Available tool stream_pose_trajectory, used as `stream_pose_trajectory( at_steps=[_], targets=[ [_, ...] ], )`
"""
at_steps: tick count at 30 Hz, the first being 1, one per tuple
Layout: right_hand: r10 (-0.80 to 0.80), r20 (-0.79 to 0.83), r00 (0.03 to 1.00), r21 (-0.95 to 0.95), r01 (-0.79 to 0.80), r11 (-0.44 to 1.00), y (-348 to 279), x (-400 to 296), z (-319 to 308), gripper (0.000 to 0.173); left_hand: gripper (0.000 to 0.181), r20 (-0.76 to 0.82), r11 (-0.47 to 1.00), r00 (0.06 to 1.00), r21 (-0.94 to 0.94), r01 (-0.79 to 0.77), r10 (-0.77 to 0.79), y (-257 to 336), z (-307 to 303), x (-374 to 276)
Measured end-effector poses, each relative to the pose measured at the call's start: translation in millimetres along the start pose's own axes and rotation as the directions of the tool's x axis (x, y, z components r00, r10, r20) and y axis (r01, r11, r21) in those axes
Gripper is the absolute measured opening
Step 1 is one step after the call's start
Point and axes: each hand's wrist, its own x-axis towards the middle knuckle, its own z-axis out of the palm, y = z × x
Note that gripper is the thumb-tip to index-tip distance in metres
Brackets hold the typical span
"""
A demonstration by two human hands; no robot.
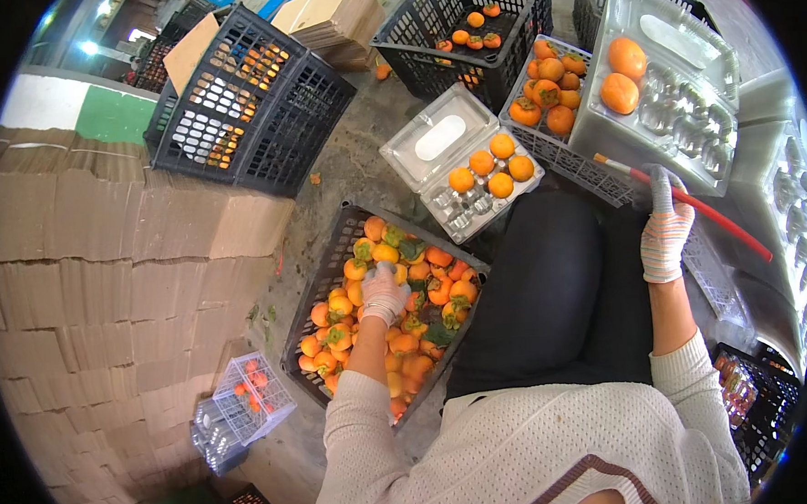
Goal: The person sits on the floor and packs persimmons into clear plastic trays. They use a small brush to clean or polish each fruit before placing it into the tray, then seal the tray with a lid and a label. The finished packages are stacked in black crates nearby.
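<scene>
My left hand (384, 293), in a pale knit glove, reaches into a dark plastic crate (322, 270) full of orange persimmons (403, 344). Its fingers touch the fruit; whether they grip one is hidden. My right hand (667, 235), in a striped knit glove, is shut on a slim red stick (723, 220) with a white band and an orange-brown tip, perhaps a brush. In front of my knee lies an opened clear plastic clamshell tray (436, 212), several persimmons (500, 184) in its cups, other cups bare. Two persimmons (623, 76) sit in the top tray of a clamshell stack (671, 128).
A grey plastic basket (569, 151) of persimmons adjoins the stack. Black crates (407, 57) stand beyond, one crate (252, 102) tilted at left. Bundled flat cardboard (103, 268) makes a wall on the left. A small white basket (274, 402) with persimmons stands beside it.
</scene>
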Motion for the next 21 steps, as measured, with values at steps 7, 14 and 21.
stream_pose_trajectory(
  at_steps=[7, 14, 21],
  targets=[
    [0.020, 0.008, 1.000, 0.018, -0.020, 1.000, 2.6, 0.7, -1.3, 0.020, 0.059, 0.066, 0.968, 0.970, 0.082, -0.239, 0.234, -8.9, 2.5, 2.3],
    [0.067, 0.043, 0.997, -0.066, -0.064, 0.996, -0.6, 1.9, -4.6, 0.021, 0.044, -0.093, 0.467, 0.994, -0.882, -0.058, -0.052, -43.6, -24.8, 11.1],
    [-0.032, 0.008, 0.999, -0.049, 0.033, 0.998, 4.2, 2.9, 3.8, 0.021, 0.047, -0.087, 0.919, 0.993, -0.380, -0.109, 0.082, -29.3, -10.7, 25.1]
  ],
)
